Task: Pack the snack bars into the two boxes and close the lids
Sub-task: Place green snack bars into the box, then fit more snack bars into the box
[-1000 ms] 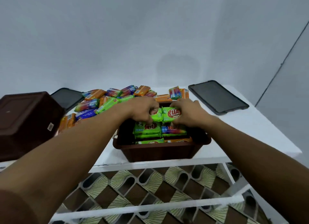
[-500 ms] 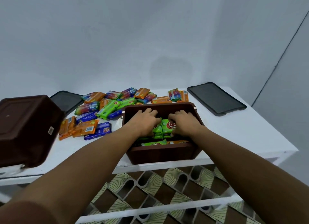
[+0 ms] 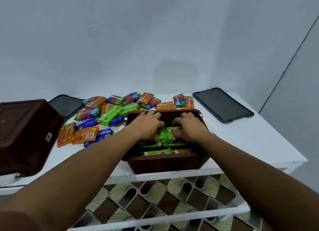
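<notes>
HANDS IN BOX, GRIPPING BARS

The box (image 3: 165, 163) sits at the near edge of the table (image 3: 250, 141), partly filled. Left hand (image 3: 148, 125) and right hand (image 3: 189, 127) reach inside, fingers curled round green bars (image 3: 170, 134). The wrapper reads "KUA"; the rest is covered. A second box (image 3: 25, 136) sits at left. Loose bars (image 3: 110, 113) lie behind. Left lid (image 3: 67, 105) and right lid (image 3: 222, 105) lie at the back.

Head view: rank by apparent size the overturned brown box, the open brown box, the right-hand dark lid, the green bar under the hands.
Largest, too alike to rank: overturned brown box (cut by the frame edge) and open brown box.
Then right-hand dark lid.
Smallest: green bar.
</notes>
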